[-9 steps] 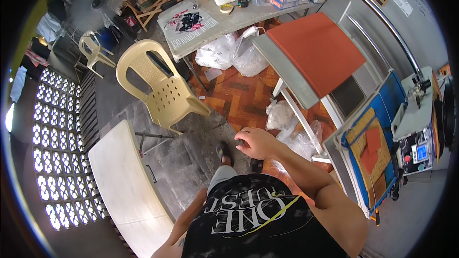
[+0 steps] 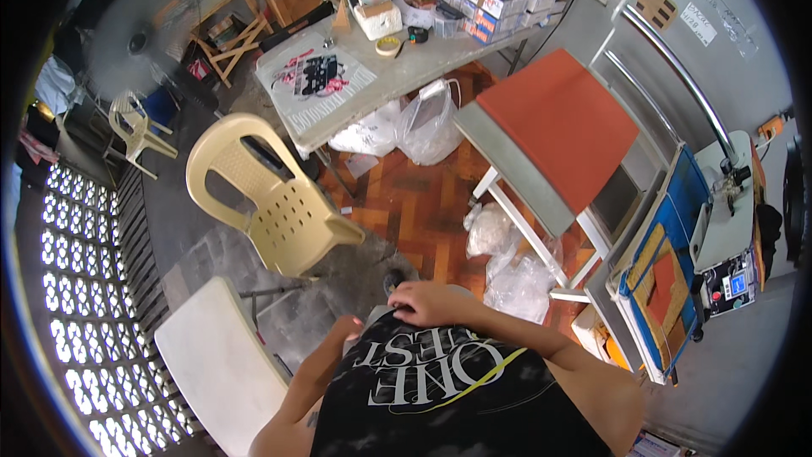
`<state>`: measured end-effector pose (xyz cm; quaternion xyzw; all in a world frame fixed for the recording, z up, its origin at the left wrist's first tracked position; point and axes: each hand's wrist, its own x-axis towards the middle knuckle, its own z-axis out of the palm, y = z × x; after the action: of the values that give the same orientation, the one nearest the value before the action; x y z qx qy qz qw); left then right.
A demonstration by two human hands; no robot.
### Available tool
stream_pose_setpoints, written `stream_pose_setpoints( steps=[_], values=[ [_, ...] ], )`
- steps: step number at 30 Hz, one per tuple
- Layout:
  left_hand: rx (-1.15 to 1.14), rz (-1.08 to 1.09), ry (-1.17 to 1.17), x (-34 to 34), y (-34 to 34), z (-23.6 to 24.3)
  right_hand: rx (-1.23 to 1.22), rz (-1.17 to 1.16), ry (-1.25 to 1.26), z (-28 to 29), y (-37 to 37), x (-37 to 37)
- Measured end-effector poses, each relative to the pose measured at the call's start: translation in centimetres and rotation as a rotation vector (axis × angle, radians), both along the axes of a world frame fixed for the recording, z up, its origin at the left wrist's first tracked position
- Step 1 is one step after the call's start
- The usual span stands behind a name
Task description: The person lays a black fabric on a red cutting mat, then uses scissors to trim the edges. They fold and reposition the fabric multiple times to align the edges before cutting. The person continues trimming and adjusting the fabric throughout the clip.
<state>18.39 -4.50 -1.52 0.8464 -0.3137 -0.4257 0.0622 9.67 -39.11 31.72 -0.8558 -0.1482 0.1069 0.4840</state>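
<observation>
My right hand [image 2: 423, 303] rests at the top of my black printed tank top [image 2: 457, 389], near the waist, with its fingers curled; whether they grip fabric is hidden. Low on the left, my left hand [image 2: 345, 328] shows just beside the shirt's edge, its fingers small and partly hidden. Below the hands a shoe [image 2: 392, 279] pokes out. A beige plastic chair [image 2: 283, 233] stands in front of me, and a white folded-leg table [image 2: 203, 355] is at my left.
Ahead, a long table [image 2: 355, 93] holds prints and stacked boxes [image 2: 499, 8]. Plastic bags [image 2: 427, 127] lie beneath. At right stands a press-like stand with a red top [image 2: 558, 127], beside blue boards [image 2: 685, 186]. A fan [image 2: 135, 42] and second chair [image 2: 131, 131] are at back left.
My right hand has drawn back toward my waist. My left hand has come into view beside the shirt. The view has shifted slightly, showing more of the back table and wall.
</observation>
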Motion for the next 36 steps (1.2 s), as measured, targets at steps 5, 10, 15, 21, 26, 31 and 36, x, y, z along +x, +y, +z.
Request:
stream_pose_setpoints(
  steps=[5,10,15,21,26,31,36],
  values=[
    [0.006,0.247,0.288,16.3,-3.0,-0.9,-0.073,-0.168,-0.051,0.8,-1.3,6.0],
    [-0.28,0.062,-0.014,24.2,-7.9,-0.1,0.027,-0.469,-0.185,3.5,-6.4,9.5],
    [-0.079,0.07,0.131,24.3,-15.6,0.5,-0.174,-0.826,-0.479,6.0,-18.2,10.9],
    [-0.281,0.166,0.239,22.1,-24.6,5.2,-0.388,-1.455,-0.661,8.7,-31.4,9.0],
    [-0.475,0.299,0.347,27.6,-33.6,6.7,-0.489,-1.628,-0.515,5.4,-35.7,7.7],
    [-0.502,0.253,0.126,33.2,-42.3,11.4,-0.868,-1.367,0.307,-1.0,-35.7,8.2],
    [-1.036,-0.087,-0.338,30.6,-51.8,22.6,-0.894,-1.344,0.378,-3.7,-36.0,8.4]
  ],
)
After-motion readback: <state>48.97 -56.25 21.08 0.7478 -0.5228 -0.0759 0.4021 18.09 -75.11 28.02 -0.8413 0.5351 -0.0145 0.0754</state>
